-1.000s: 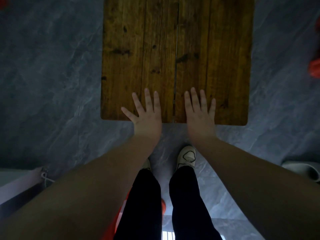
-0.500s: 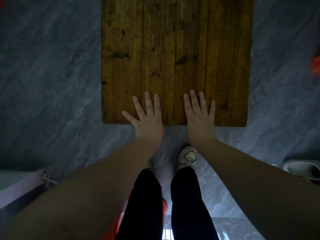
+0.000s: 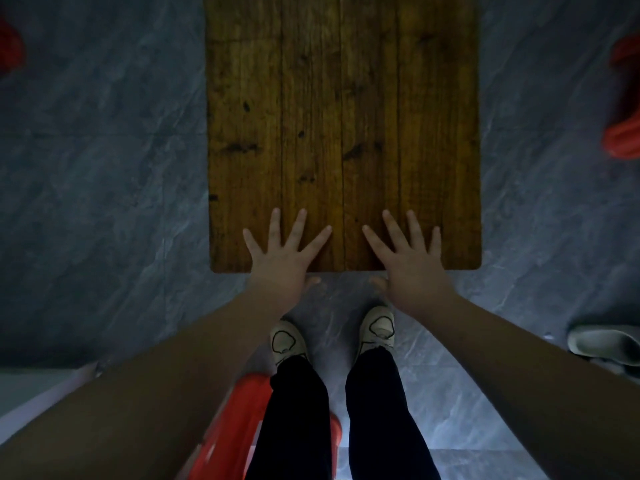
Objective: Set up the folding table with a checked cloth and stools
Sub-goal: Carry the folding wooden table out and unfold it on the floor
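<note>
Head view: the folding table's (image 3: pixel 343 116) 2 halves now lie flush, the seam closed. Left hand (image 3: pixel 282 261) and right hand (image 3: pixel 408 265) have splayed wide, pressing flat on its near edge and gripping nothing. The top looks ready for the checked cloth.

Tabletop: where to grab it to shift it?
Probably the near edge, from the person's side: it is straight and bare, and the left hand and right hand lie flat there, thumbs off the edge, either side of the seam.
</note>
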